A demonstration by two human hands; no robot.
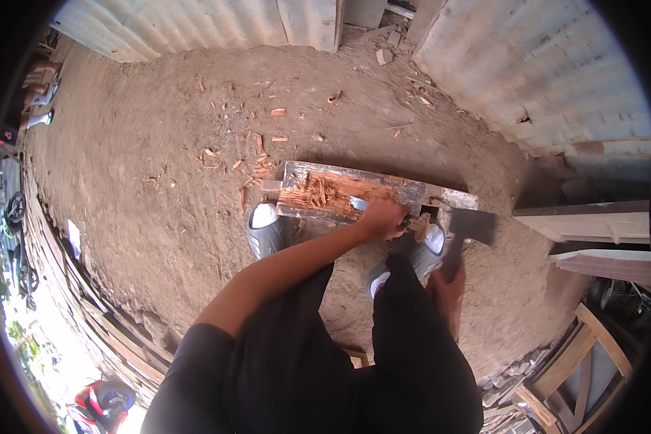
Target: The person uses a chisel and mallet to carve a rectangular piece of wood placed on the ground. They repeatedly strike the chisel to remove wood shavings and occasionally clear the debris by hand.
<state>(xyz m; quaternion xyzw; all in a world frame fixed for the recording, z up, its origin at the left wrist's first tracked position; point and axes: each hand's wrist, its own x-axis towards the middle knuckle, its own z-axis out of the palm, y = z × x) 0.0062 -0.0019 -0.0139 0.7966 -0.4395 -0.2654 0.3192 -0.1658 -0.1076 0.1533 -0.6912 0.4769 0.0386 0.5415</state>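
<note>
Left hand (383,217): fingers clenched round chisel (359,204), blade at splintery hollow (320,192) in weathered wood block (410,187). Right hand (448,291), blurred: grasping square-bladed hatchet (473,226). Chips (278,112) on dirt floor (152,130).

Two bare hands show: one left hand (383,218), one right hand (447,291). One chisel-like tool (358,204) sits in the left fingers, and one broad-bladed tool (473,226) in the right. One timber piece (365,185) lies under the left fingers. Two shoes: the left shoe (266,229) left of those fingers, the right shoe (432,243) just right of them. Wood chips (258,143), beyond the left fingers, number over ten; exact count unclear. One wooden frame (566,359) stands right of the right fingers.
</note>
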